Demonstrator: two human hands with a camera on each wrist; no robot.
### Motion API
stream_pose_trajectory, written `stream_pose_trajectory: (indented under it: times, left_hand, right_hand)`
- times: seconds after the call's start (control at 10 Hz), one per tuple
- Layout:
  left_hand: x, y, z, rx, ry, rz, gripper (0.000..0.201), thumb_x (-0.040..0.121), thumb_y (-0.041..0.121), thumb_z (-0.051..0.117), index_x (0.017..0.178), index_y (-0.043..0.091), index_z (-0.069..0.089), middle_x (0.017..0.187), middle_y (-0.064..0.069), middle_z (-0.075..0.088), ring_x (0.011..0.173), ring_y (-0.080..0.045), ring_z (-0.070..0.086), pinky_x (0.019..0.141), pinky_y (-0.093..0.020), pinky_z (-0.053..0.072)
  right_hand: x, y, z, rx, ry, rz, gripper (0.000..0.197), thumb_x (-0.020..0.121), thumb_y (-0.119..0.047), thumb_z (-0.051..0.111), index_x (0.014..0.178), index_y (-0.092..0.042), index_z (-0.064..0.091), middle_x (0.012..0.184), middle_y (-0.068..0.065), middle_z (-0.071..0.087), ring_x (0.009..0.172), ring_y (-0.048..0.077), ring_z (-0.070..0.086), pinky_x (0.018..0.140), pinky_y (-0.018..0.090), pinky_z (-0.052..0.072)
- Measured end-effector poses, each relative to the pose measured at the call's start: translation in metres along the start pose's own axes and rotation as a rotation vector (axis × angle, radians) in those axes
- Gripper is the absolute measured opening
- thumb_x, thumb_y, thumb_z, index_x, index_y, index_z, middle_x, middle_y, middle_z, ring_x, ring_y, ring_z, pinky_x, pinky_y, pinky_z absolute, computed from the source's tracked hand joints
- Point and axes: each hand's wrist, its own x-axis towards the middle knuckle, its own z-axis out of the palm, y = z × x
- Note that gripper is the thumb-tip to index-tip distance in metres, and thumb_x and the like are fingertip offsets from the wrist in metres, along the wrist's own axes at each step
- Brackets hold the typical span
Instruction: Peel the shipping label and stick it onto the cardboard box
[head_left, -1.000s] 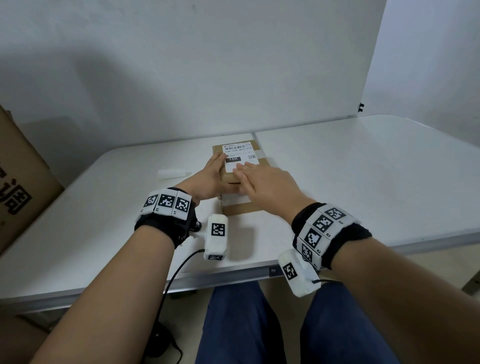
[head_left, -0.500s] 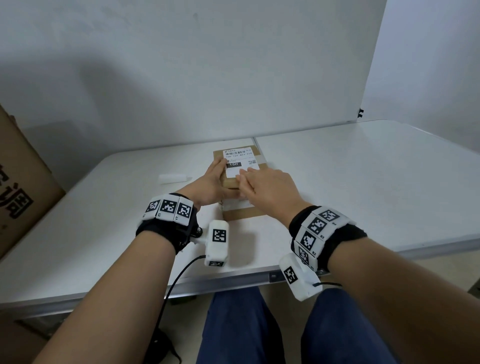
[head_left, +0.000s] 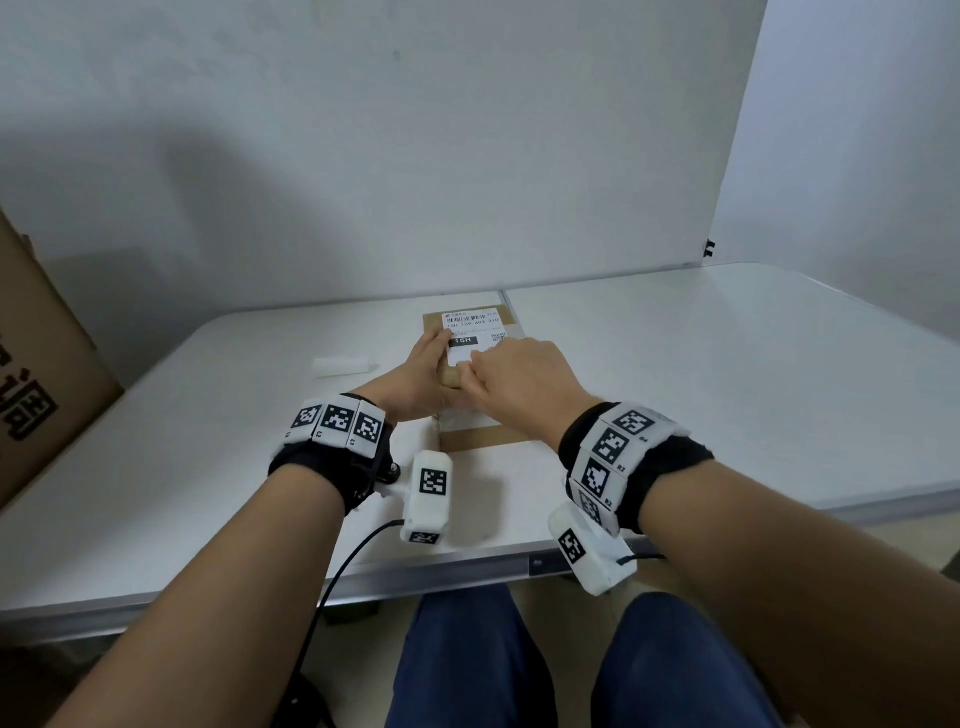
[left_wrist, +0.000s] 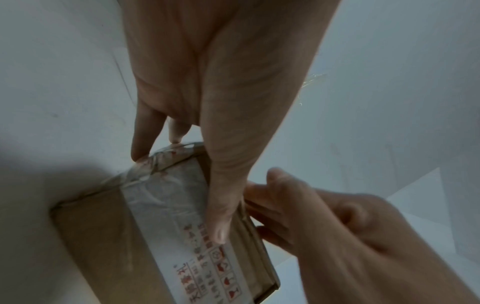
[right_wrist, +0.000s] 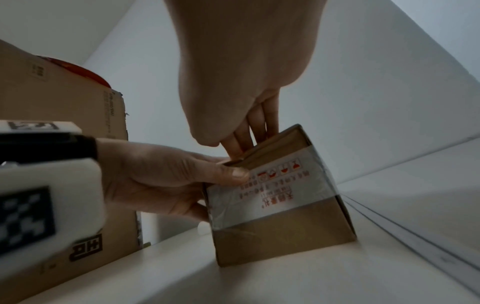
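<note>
A small brown cardboard box (head_left: 467, 440) stands on the white table (head_left: 727, 389) just ahead of me. The white shipping label (head_left: 472, 327) with a barcode lies flat on its top. My left hand (head_left: 421, 371) grips the box's left side, its thumb (left_wrist: 221, 216) lying on the taped near face. My right hand (head_left: 519, 371) rests on top with straight fingers (right_wrist: 244, 135) pressing down at the label's near edge. In the right wrist view the box (right_wrist: 285, 236) shows a band of white tape (right_wrist: 272, 189) with red print. My hands hide the label's near part.
A large brown carton (head_left: 31, 374) stands at the left edge of the table. A small white strip or roll (head_left: 343, 366) lies left of the box. A grey wall rises close behind, and a black cable (head_left: 337, 571) hangs over the front edge.
Both hands have stayed on the box. The right fingers have shifted slightly over the label, and the head view has tilted a little.
</note>
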Motion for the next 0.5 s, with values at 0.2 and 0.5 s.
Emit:
stream_pose_trajectory:
  times: [0.2,0.5]
  left_hand:
    - [0.002,0.0,-0.01,-0.029,-0.076,0.038,0.099,0.069,0.035,0.084,0.15,0.031,0.027,0.146,0.017,0.025,0.141,-0.011,0.028,0.116,-0.038,0.029]
    - [0.003,0.019,-0.053,0.023,-0.046,-0.078,0.094,0.081,0.049,0.071,0.154,0.041,0.013,0.162,0.02,-0.013,0.151,-0.013,0.008,0.117,-0.036,0.018]
  right_hand:
    - [0.022,0.009,-0.008,0.192,0.031,0.113,0.05,0.101,-0.038,0.03,0.06,-0.015,0.047,0.072,0.003,0.047,0.069,0.024,0.046,0.064,0.031,0.032]
    - [0.066,0.035,-0.009,0.467,0.09,0.297,0.054,0.095,-0.039,0.031,0.068,-0.009,0.067,0.069,0.006,0.066,0.069,0.028,0.062,0.065,0.034,0.051]
